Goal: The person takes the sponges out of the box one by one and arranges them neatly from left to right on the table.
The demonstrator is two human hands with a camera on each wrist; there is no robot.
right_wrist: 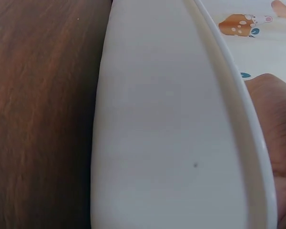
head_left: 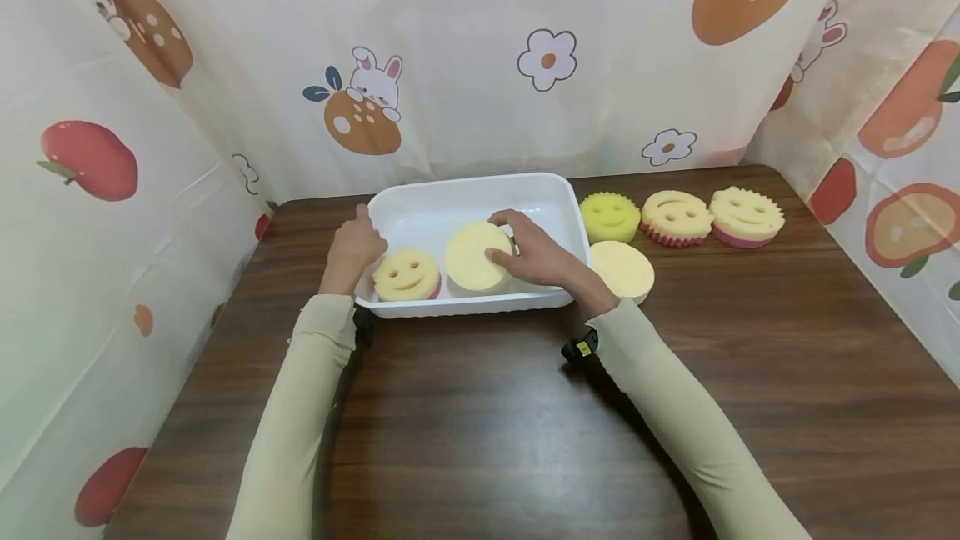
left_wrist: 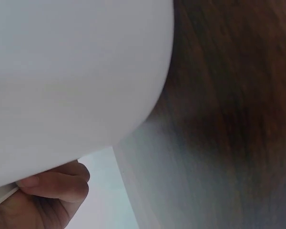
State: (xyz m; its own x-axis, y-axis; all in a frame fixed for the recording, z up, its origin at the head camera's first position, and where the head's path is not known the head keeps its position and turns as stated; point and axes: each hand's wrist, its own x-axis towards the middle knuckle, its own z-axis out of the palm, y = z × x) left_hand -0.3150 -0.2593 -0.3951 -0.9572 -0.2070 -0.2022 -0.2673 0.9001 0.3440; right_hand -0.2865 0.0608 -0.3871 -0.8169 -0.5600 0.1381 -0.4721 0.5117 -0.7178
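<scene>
A white rectangular tray (head_left: 480, 304) stands on the dark wooden table. My left hand (head_left: 355, 247) grips its left rim, and the left wrist view shows curled fingers (left_wrist: 62, 186) at the rim. Inside the tray, my right hand (head_left: 534, 255) holds a round pale-yellow sponge (head_left: 472, 257), thumb and fingers at its right side. A smiley-face sponge (head_left: 405, 273) with a pink underside lies in the tray's left front corner. In the right wrist view the tray's outer wall (right_wrist: 162, 119) covers most of the right hand (right_wrist: 276, 138).
Right of the tray lie a plain round sponge (head_left: 622, 270), a bright yellow smiley sponge (head_left: 609, 217) and two cream-and-pink smiley sponges, one (head_left: 677, 217) beside the other (head_left: 746, 215). A printed curtain (head_left: 465, 65) hangs behind and at both sides of the table (head_left: 480, 423).
</scene>
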